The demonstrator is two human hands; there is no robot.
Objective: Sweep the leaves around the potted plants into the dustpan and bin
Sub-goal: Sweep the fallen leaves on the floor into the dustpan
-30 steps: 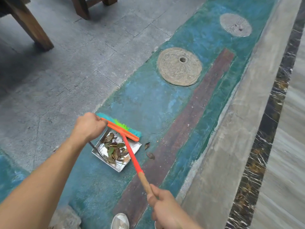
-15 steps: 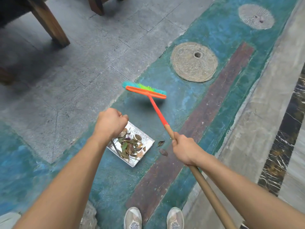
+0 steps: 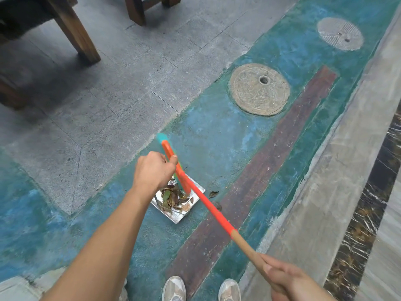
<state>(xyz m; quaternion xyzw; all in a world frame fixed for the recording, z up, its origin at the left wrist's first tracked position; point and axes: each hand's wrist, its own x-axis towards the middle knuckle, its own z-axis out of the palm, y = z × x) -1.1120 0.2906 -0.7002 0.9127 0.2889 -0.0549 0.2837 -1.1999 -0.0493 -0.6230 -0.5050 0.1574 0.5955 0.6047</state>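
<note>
Gripping the wooden handle of the broom (image 3: pixel 208 204) at lower right, the right hand (image 3: pixel 288 281) angles its orange head over the steel dustpan (image 3: pixel 175 217) of dry leaves (image 3: pixel 173 197) at centre frame, beside the left hand (image 3: pixel 155 170), a closed fist whose grip is hidden.

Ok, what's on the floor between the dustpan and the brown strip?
In the head view, a dry leaf lies between the dustpan and the brown strip, a darker one at the strip's edge; the broom handle crosses above.
</note>
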